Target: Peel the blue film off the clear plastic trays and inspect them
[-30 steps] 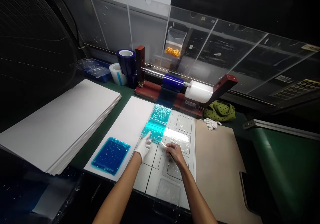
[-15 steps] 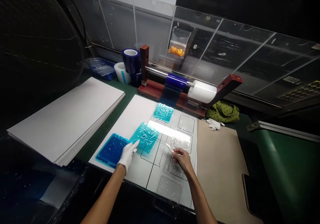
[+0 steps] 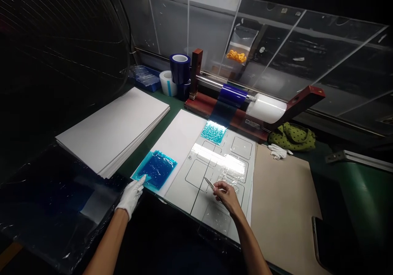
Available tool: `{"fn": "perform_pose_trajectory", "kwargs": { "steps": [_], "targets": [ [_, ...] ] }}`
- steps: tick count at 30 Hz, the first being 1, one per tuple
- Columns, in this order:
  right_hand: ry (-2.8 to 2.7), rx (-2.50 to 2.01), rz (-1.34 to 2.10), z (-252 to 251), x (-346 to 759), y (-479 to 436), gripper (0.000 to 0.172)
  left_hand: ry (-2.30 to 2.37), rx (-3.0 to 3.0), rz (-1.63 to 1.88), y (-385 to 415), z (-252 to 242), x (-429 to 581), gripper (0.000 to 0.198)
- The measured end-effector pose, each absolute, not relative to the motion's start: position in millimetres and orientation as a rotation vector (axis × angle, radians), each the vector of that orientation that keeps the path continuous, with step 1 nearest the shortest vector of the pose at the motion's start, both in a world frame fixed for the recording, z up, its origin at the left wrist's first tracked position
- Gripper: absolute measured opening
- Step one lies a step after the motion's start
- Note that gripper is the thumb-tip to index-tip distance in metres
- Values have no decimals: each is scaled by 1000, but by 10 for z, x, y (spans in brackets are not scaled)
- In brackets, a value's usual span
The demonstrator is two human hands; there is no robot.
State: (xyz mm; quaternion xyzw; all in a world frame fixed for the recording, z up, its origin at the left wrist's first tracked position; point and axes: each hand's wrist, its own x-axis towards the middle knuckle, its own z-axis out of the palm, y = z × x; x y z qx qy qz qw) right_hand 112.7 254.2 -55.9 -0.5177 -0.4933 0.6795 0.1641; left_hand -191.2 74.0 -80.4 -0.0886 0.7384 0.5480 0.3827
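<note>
My left hand (image 3: 130,196), in a white glove, is at the near left corner of a stack of blue film squares (image 3: 158,169). Its thumb and fingers pinch a light blue film corner at the stack's edge. My bare right hand (image 3: 226,195) grips a slim craft knife (image 3: 210,183), its pointed tip aimed left above the pale board (image 3: 179,191). Black rounded outlines mark this board, and clear film pieces (image 3: 216,217) lie under and near the right hand. At the board's far edge, a crinkled teal film piece (image 3: 214,132) joins the blue strip from the roll.
A red stand (image 3: 196,72) carries a blue film roll (image 3: 233,95) and a white roll (image 3: 266,108). Paper sheets (image 3: 116,123) are stacked left, brown cardboard (image 3: 282,209) lies right. Tape rolls (image 3: 180,68), a white glove (image 3: 278,151) and a green pouch (image 3: 293,136) are behind.
My left hand has moved left and toward me, carrying the teal film square from the board onto the blue stack. My right hand keeps the knife over the board. The view has shifted left.
</note>
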Motion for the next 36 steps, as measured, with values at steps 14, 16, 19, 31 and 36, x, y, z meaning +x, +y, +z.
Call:
{"fn": "perform_pose_trajectory", "kwargs": {
  "steps": [14, 16, 19, 31, 36],
  "targets": [
    [-1474, -1450, 1935, -515, 1173, 2398, 36, 1844, -51, 1396, 832, -974, -2039, 66],
    [-1474, -1444, 1934, -535, 1186, 2401, 34, 1879, -23, 1364, 838, -974, -2026, 67],
    [-1470, -1448, 1939, -567, 1190, 2401, 33, 1973, 25, 1282, 849, -958, -2007, 66],
    [-1409, -1451, 1935, -594, 1276, 2449, 38, 2540, 327, 553, 820, -522, -2281, 43],
    [-1319, -1497, 1907, -625, 1359, 2440, 41, 2338, 505, 910, 1378, -397, -2197, 41]
  ]
}}
